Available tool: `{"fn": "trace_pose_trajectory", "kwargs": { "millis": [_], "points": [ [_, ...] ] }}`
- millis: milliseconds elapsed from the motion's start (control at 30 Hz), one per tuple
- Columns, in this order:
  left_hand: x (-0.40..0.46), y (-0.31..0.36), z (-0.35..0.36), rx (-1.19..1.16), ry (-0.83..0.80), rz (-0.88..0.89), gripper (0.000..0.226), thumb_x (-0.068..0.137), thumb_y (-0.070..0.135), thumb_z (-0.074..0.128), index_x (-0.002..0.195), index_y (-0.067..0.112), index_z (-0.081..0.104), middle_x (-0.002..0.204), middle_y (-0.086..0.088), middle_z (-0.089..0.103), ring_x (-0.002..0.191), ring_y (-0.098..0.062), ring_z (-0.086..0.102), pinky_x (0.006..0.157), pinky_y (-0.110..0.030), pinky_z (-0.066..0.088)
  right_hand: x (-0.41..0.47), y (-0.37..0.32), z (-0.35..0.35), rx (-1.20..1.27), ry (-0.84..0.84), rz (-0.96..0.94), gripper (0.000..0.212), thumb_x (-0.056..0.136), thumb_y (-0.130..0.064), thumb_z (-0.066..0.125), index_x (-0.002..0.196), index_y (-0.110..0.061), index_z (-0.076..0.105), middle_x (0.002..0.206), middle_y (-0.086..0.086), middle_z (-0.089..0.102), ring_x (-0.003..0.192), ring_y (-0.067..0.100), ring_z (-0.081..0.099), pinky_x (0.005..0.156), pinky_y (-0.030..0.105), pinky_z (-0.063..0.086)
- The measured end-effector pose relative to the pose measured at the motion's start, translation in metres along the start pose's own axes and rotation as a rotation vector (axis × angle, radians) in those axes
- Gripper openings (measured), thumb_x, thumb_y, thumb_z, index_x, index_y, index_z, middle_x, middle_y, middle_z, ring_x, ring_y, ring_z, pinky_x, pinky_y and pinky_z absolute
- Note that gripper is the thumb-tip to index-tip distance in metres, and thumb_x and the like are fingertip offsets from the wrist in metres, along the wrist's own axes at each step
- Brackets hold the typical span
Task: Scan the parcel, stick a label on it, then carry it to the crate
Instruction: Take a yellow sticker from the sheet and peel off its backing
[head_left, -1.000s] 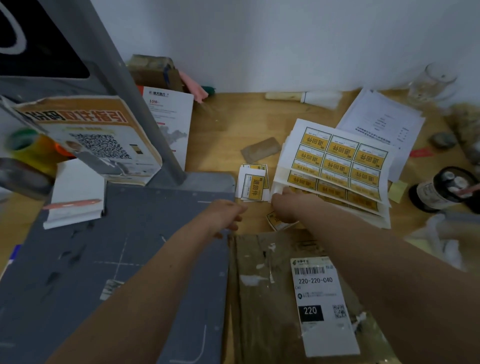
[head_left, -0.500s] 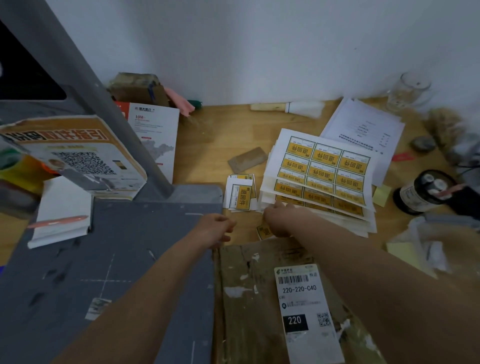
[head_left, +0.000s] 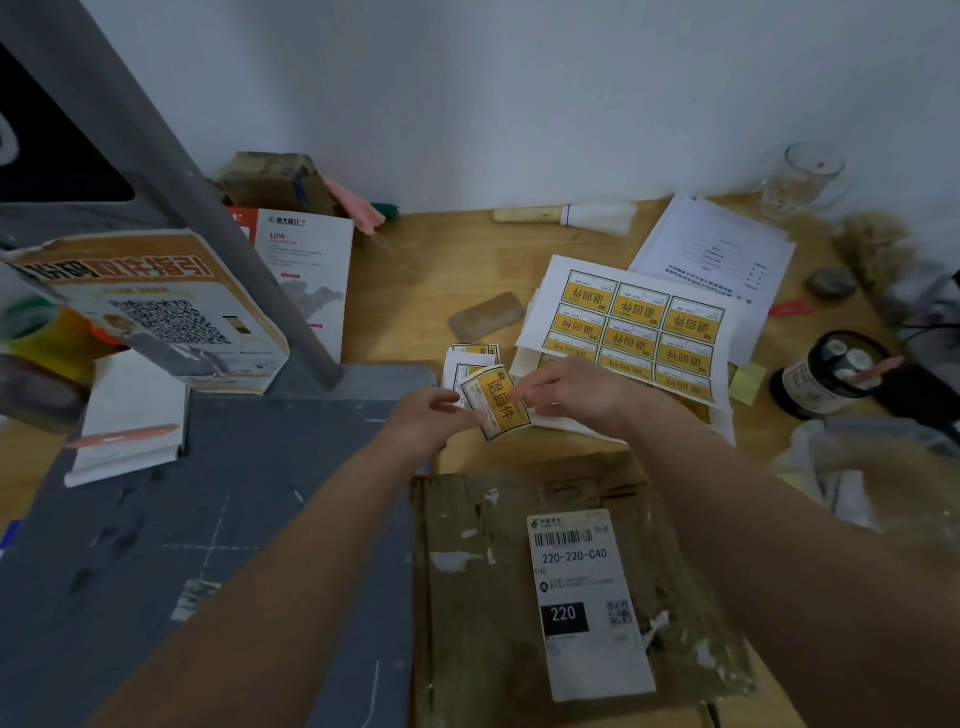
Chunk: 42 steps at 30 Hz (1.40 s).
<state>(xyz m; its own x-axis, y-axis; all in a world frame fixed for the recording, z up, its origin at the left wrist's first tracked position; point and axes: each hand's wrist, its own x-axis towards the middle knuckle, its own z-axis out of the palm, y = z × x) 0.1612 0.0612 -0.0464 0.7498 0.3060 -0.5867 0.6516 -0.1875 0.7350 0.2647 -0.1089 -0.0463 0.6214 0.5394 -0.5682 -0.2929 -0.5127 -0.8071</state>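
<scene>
- Both hands pinch one yellow label (head_left: 497, 407): left hand (head_left: 428, 422) grasps its left edge, right hand (head_left: 569, 388) its right edge
- label held in air just beyond the parcel (head_left: 561, 587), not touching it
- parcel flat on the wooden desk (head_left: 431, 275), nearest the camera, white shipping slip (head_left: 587, 603) on top
- label sheets (head_left: 641, 325) beyond the parcel, right of the hands
- grey scanner base (head_left: 208, 545) left of the parcel
- progress: label looks picked; sticking and carrying left; scan cannot tell; no crate in view

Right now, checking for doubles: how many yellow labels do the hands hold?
1: yellow label between left hand and right hand, beyond the parcel. Another behind it could be hidden.
</scene>
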Motion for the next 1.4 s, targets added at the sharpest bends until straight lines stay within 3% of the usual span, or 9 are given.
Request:
{"fn": "trace_pose_trajectory", "kwargs": {
  "millis": [133, 333, 467, 700, 800, 933, 1100, 1300, 1400],
  "points": [
    [-0.001, 0.016, 0.007, -0.155, -0.011, 0.039, 0.049, 0.073, 0.019, 0.08, 0.118, 0.011, 0.064, 0.113, -0.005, 0.069, 0.099, -0.019, 0.066, 0.085, -0.035, 0.056, -0.024, -0.007, -0.001, 0.2, 0.029, -0.095, 0.013, 0.085, 0.001, 0.062, 0.089, -0.006, 0.073, 0.095, 0.008, 0.07, 0.091, 0.019, 0.065, 0.088, 0.028, 0.053],
    [-0.037, 0.034, 0.035, -0.431, 0.059, 0.092, 0.014, 0.073, 0.008, 0.078, 0.083, 0.014, 0.072, 0.083, -0.004, 0.076, 0.078, -0.02, 0.074, 0.067, -0.032, 0.06, -0.075, -0.005, -0.009, 0.385, 0.204, -0.188, 0.013, 0.078, 0.006, 0.068, 0.081, -0.007, 0.067, 0.088, 0.011, 0.071, 0.079, 0.024, 0.069, 0.071, 0.03, 0.059],
    [-0.068, 0.042, 0.056, -0.531, 0.083, 0.118, 0.023, 0.072, 0.006, 0.078, 0.095, 0.003, 0.071, 0.092, -0.011, 0.075, 0.079, -0.024, 0.073, 0.069, -0.034, 0.06, -0.107, 0.001, -0.01, 0.364, 0.14, -0.135, 0.03, 0.076, 0.001, 0.072, 0.104, -0.001, 0.06, 0.095, 0.014, 0.071, 0.071, 0.022, 0.07, 0.056, 0.029, 0.058],
    [-0.115, 0.039, 0.082, -0.694, 0.067, 0.158, 0.015, 0.084, 0.003, 0.065, 0.099, -0.001, 0.068, 0.094, -0.016, 0.074, 0.076, -0.023, 0.073, 0.066, -0.032, 0.06, -0.145, 0.02, -0.017, 0.3, 0.178, -0.158, 0.004, 0.078, -0.005, 0.073, 0.077, -0.005, 0.069, 0.065, 0.009, 0.07, 0.043, 0.011, 0.057, 0.04, 0.02, 0.045],
    [-0.131, 0.037, 0.09, -0.729, 0.125, 0.17, 0.013, 0.082, -0.001, 0.066, 0.095, 0.001, 0.066, 0.093, -0.016, 0.073, 0.078, -0.026, 0.072, 0.071, -0.036, 0.06, -0.159, 0.026, -0.019, 0.215, 0.16, -0.175, 0.004, 0.078, -0.008, 0.073, 0.079, -0.005, 0.071, 0.057, 0.004, 0.068, 0.041, 0.008, 0.055, 0.039, 0.019, 0.043],
    [-0.153, 0.034, 0.093, -0.787, 0.158, 0.237, 0.014, 0.078, -0.006, 0.069, 0.09, -0.001, 0.068, 0.087, -0.017, 0.075, 0.073, -0.026, 0.074, 0.058, -0.029, 0.059, -0.18, 0.032, -0.021, 0.117, 0.104, -0.204, 0.006, 0.078, -0.01, 0.073, 0.073, -0.007, 0.071, 0.05, -0.002, 0.066, 0.04, 0.007, 0.054, 0.039, 0.017, 0.042],
    [-0.168, 0.03, 0.091, -0.702, 0.194, 0.309, 0.011, 0.08, 0.007, 0.072, 0.087, 0.001, 0.068, 0.091, -0.019, 0.075, 0.082, -0.031, 0.073, 0.067, -0.033, 0.06, -0.207, 0.031, -0.02, 0.087, 0.076, -0.241, 0.018, 0.076, -0.013, 0.076, 0.058, -0.017, 0.072, 0.047, -0.002, 0.064, 0.039, 0.007, 0.052, 0.039, 0.017, 0.042],
    [-0.181, 0.027, 0.079, -0.656, 0.188, 0.359, 0.009, 0.082, 0.013, 0.07, 0.076, 0.007, 0.068, 0.088, -0.015, 0.076, 0.082, -0.028, 0.073, 0.065, -0.03, 0.059, -0.227, 0.025, -0.015, 0.094, 0.161, -0.236, 0.018, 0.071, -0.03, 0.079, 0.065, -0.015, 0.073, 0.045, -0.004, 0.06, 0.037, 0.007, 0.049, 0.037, 0.016, 0.039],
    [-0.189, 0.026, 0.067, -0.688, 0.174, 0.363, 0.008, 0.081, 0.006, 0.069, 0.078, 0.005, 0.062, 0.091, -0.018, 0.075, 0.082, -0.027, 0.073, 0.064, -0.028, 0.058, -0.23, 0.016, -0.007, 0.103, 0.169, -0.276, 0.014, 0.074, -0.023, 0.077, 0.066, -0.014, 0.071, 0.048, -0.004, 0.061, 0.042, 0.007, 0.052, 0.041, 0.017, 0.042]
  ]
}}
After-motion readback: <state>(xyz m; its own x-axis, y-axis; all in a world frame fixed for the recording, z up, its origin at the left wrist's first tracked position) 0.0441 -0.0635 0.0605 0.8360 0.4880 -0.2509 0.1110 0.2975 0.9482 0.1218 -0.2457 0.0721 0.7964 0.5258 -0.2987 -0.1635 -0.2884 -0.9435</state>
